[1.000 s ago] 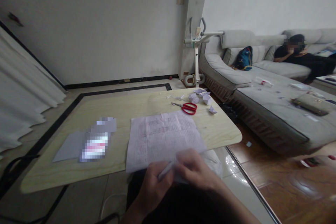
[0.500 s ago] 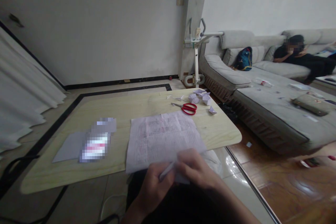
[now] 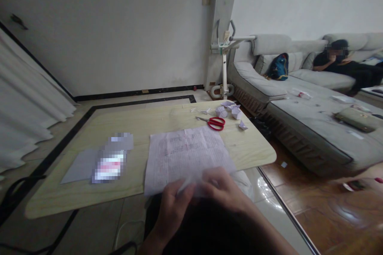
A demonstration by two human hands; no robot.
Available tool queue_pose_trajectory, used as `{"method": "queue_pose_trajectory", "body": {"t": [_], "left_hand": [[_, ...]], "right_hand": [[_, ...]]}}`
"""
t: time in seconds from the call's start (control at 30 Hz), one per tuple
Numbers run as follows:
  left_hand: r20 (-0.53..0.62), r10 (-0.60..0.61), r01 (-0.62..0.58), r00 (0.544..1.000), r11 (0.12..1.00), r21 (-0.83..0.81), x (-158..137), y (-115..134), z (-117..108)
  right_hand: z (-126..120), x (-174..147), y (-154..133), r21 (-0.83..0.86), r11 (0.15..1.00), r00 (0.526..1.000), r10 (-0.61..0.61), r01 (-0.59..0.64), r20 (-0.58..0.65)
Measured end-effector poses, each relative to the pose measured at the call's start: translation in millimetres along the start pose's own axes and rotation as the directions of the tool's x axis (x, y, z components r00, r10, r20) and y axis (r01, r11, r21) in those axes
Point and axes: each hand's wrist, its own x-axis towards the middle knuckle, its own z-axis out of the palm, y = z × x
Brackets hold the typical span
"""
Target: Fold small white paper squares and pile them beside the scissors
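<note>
Between both hands, just over the table's near edge, is a small folded piece of paper (image 3: 189, 184), blurred by motion. My left hand (image 3: 175, 203) is closed on its left side, thumb on top. On its right side my right hand (image 3: 220, 187) has its fingers curled, pinching it. Beneath and beyond the hands a large printed sheet of paper (image 3: 188, 151) lies flat, with crease lines across it. Scissors (image 3: 214, 122) with red handles rest past its far edge. Several folded paper pieces (image 3: 230, 110) sit at the table's far right corner.
On the left of the pale wooden table (image 3: 98, 123) lie a white sheet (image 3: 77, 166) and a blurred-out bright object (image 3: 109, 165). Paper scraps (image 3: 205, 111) are near the far edge. Right of the table stands a grey sofa (image 3: 314, 127), where a person (image 3: 338, 61) sits.
My hands have shifted slightly, and the paper between them now appears flatter and more spread out. The sheet, scissors and folded pieces stay in place.
</note>
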Motion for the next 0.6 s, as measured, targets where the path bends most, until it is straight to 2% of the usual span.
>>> {"method": "queue_pose_trajectory", "body": {"t": [0.07,0.13,0.33,0.43,0.53,0.6], "left_hand": [[-0.117,-0.046,0.039,0.992,0.998,-0.053,1,-1,-1],[-0.132,-0.045,0.038,0.99,0.997,-0.061,2,0,-2],[-0.007,0.02,-0.021,1.0,0.999,-0.034,3,3,-1],[0.015,0.066,-0.066,0.998,0.998,-0.015,3,1,-4],[-0.016,0.103,-0.103,0.994,0.994,0.02,6,-4,-10],[0.018,0.11,-0.11,0.994,0.994,-0.002,9,-5,-15]], "right_hand": [[0,0,-2,-0.004,1.0,0.999,-0.015,0.015,-0.038],[0,0,-4,-0.014,0.999,0.998,-0.041,0.04,-0.056],[-1,-1,-7,-0.049,0.997,0.998,-0.061,0.061,0.008],[-1,-1,-7,-0.061,0.995,0.997,-0.072,0.073,0.017],[-1,0,-6,-0.083,0.988,0.992,-0.127,0.128,0.014],[0,0,-5,-0.1,0.985,0.99,-0.14,0.141,0.014]]}}
